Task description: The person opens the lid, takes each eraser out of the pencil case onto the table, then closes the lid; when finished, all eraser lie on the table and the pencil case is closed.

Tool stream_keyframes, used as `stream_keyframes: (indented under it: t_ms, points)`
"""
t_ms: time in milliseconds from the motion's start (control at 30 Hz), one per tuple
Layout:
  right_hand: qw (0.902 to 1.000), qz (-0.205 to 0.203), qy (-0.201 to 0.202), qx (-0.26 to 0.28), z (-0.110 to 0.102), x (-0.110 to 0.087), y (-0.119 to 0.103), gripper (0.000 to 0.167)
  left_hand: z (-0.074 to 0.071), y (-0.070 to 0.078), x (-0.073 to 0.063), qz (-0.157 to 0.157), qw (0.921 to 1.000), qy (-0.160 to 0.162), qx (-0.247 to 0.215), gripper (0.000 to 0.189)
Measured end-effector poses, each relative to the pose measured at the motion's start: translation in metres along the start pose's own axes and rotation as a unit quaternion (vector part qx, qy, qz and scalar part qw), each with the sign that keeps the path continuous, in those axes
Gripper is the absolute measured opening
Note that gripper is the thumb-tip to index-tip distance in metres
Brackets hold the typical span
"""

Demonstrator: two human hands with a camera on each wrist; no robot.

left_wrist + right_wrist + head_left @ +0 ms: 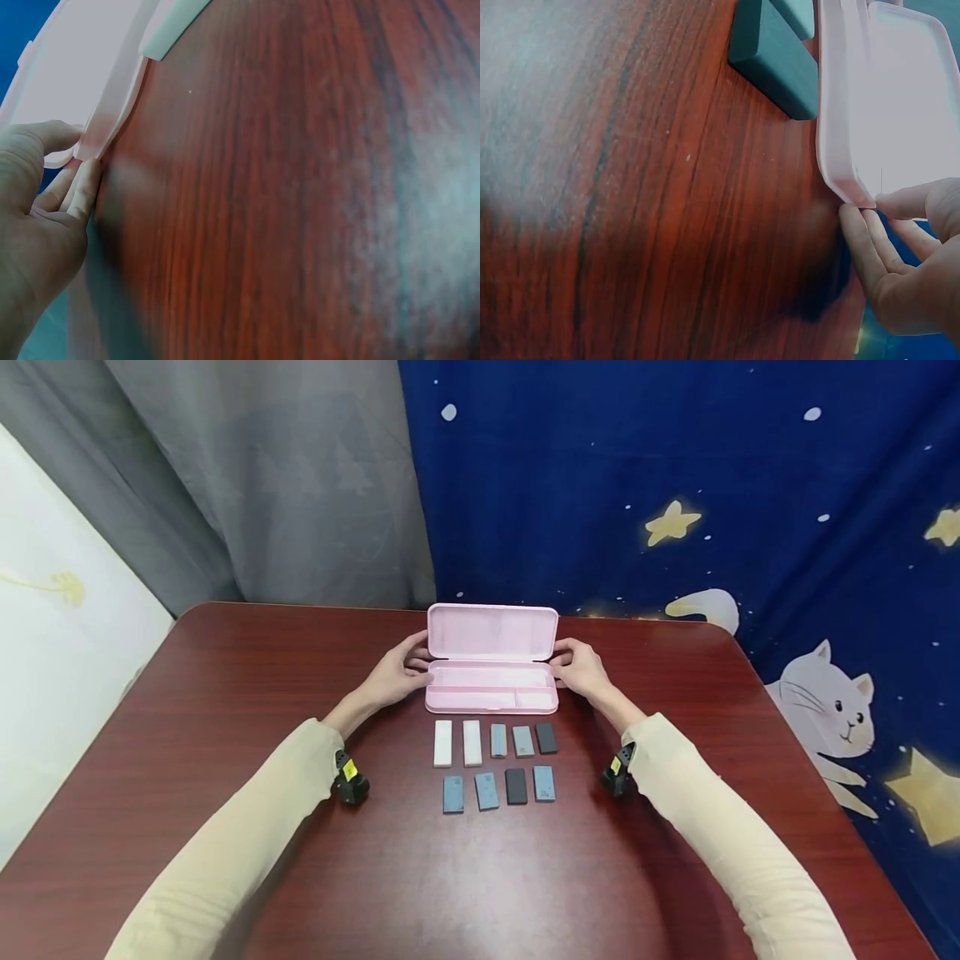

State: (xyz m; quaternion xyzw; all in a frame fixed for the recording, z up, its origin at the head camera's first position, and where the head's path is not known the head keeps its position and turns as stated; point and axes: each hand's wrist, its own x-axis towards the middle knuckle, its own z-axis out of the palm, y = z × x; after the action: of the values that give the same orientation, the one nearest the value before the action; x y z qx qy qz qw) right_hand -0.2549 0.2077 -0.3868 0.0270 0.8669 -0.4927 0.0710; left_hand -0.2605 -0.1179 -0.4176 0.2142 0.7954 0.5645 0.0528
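Note:
A pink pencil case (492, 700) lies on the table with its lid (492, 632) raised at the back. Its lower tray is split into compartments, with nothing visible in them. My left hand (393, 677) holds the left end, thumb at the rim and fingers along the outer wall (96, 135). At the opposite end, my right hand (581, 668) pinches the wall (844, 176) between thumb and fingers. Just in front of the case stands a row of small blocks, among them a white one (443, 743) and a dark one (546, 737).
A second row of blocks, with a blue one (453, 794) and a black one (516, 786), lies nearer on the brown table (480, 885). Behind the table's far edge hang a grey curtain (300, 485) and a blue star-patterned curtain (562, 485).

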Motion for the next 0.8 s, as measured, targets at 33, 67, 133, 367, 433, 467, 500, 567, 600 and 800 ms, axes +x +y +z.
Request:
stream_keyframes:
  t_ms: [33,67,133,367,433,467,500,567,600,800]
  points:
    - [1.0,-0.002,0.0,-0.003,0.0,0.0,0.0,0.039,0.001,0.0,0.0,0.002,1.0,0.001,-0.003,0.075]
    - [1.0,-0.005,-0.001,-0.004,0.001,-0.001,-0.001,0.04,0.001,0.0,0.0,0.006,1.0,0.003,-0.005,0.076]
    - [0.9999,-0.012,-0.003,-0.008,0.002,-0.001,-0.002,0.042,0.001,0.001,0.0,0.01,0.9999,0.008,-0.012,0.076]
    - [0.9994,-0.023,0.007,-0.023,0.001,-0.007,-0.004,0.048,0.003,0.019,-0.004,0.02,0.9992,0.004,-0.034,0.072]
    - [0.9992,-0.027,0.006,-0.031,-0.001,-0.01,-0.004,0.048,0.005,0.014,-0.002,0.02,0.9994,0.007,-0.028,0.071]
    - [0.9989,-0.03,0.003,-0.035,-0.002,-0.011,-0.003,0.049,0.005,0.011,-0.001,0.02,0.9994,0.009,-0.026,0.07]
    - [0.9988,-0.034,0.0,-0.035,-0.002,-0.013,-0.002,0.05,0.006,0.008,0.0,0.022,0.9994,0.011,-0.022,0.069]
    - [0.9986,-0.042,-0.006,-0.033,-0.002,-0.016,0.0,0.052,0.007,0.005,0.001,0.02,0.9996,0.018,-0.002,0.067]
    - [0.9985,-0.047,-0.009,-0.028,-0.002,-0.017,0.001,0.053,0.007,0.005,0.001,0.017,0.9996,0.022,0.009,0.066]
    - [0.9959,-0.067,-0.041,0.046,-0.004,-0.03,0.003,0.058,0.01,0.011,-0.004,0.014,0.9968,0.037,0.07,0.054]
